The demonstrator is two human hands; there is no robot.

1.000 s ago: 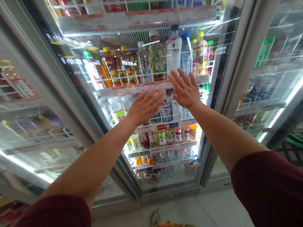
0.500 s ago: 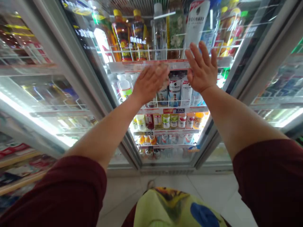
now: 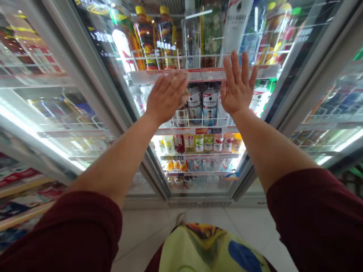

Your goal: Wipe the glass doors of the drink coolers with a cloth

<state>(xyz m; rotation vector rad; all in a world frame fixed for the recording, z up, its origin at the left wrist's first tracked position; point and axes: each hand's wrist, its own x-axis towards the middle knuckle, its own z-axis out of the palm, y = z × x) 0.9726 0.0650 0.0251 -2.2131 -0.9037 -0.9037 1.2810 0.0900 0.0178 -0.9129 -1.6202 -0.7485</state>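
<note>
Glass door [image 3: 202, 122]: centre of the view, narrowing toward six o'clock, with a grey frame [image 3: 68, 49] down its ten o'clock side; both hands are over it.
Left hand [image 3: 165, 99]: at eleven o'clock, flat, fingers straight and close together; a pale patch by its fingertips is too blurred to name, so whether the grip holds anything I cannot tell.
Right hand [image 3: 239, 90]: between one and two o'clock, grip wide and bare, fingers spread and pointing to twelve; contact with the pane is unclear.
Drinks: a white bottle [image 3: 236, 24] behind the pane, twelve o'clock from the right hand; blue-and-white bottles [image 3: 210, 107] between the hands, one shelf lower.
Sleeves [image 3: 85, 223]: dark red, at eight and four o'clock.
Garment [image 3: 195, 251]: yellow-green, blue-patched, at six o'clock, above pale floor tiles [image 3: 141, 223].
</note>
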